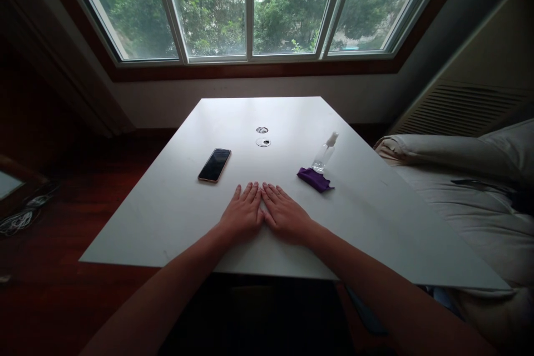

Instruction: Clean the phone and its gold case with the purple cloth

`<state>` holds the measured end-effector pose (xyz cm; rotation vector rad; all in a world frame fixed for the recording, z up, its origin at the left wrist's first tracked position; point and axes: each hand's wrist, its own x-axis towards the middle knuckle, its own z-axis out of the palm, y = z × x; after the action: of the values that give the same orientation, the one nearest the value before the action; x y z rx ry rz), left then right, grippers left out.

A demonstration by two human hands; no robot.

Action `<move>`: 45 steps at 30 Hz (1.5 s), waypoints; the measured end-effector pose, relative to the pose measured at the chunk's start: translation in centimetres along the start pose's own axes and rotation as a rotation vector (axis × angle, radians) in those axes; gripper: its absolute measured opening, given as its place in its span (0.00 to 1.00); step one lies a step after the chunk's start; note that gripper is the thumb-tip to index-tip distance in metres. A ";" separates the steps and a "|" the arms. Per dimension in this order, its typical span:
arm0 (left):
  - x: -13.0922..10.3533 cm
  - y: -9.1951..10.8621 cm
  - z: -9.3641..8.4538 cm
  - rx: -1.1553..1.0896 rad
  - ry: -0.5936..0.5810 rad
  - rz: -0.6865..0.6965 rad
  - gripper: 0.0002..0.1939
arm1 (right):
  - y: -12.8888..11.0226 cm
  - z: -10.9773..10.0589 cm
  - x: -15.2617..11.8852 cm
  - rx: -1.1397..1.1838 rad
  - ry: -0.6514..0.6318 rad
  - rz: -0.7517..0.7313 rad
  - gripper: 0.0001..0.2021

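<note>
Where palms are laid: table (375,228), toward near edge; left hand (243,210) and right hand (288,216) held flat, fingers extended, nothing visibly gripped.
Phone (214,165): placed toward left edge; could be knocked by a leftward sweep.
Spray bottle (324,156): set by purple cloth (315,179), toward right edge; could be toppled if the cloth were tugged.
Room: offered most toward both near corners.

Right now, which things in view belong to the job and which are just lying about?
Likely the job's (under or nearest the left hand and right hand): table, phone, cloth, bottle.
Likely just lying about: cables, dark item on the sofa.
</note>
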<state>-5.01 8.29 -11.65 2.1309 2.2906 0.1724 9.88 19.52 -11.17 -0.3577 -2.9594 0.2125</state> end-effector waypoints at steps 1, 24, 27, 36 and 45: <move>0.0 0.0 0.0 -0.001 0.003 0.000 0.34 | 0.0 0.0 0.0 0.000 -0.001 -0.002 0.32; 4.8 -9.3 -5.9 -0.051 0.194 -0.581 0.32 | 3.6 -5.5 6.2 0.348 0.262 0.256 0.22; 5.3 -11.8 -5.3 -0.060 0.176 -0.782 0.39 | 4.8 -4.9 7.1 0.414 0.383 0.372 0.23; 4.4 -12.7 -4.5 -0.140 0.257 -0.713 0.34 | 5.7 -2.5 6.0 0.675 0.407 0.473 0.22; 3.2 -8.9 -5.8 -0.488 0.412 -0.273 0.34 | 4.9 -3.2 6.2 0.993 0.389 0.485 0.28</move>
<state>-14.61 10.37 -6.43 1.6368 2.3672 1.1227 5.57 26.20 -7.97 -0.8100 -2.0011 1.3837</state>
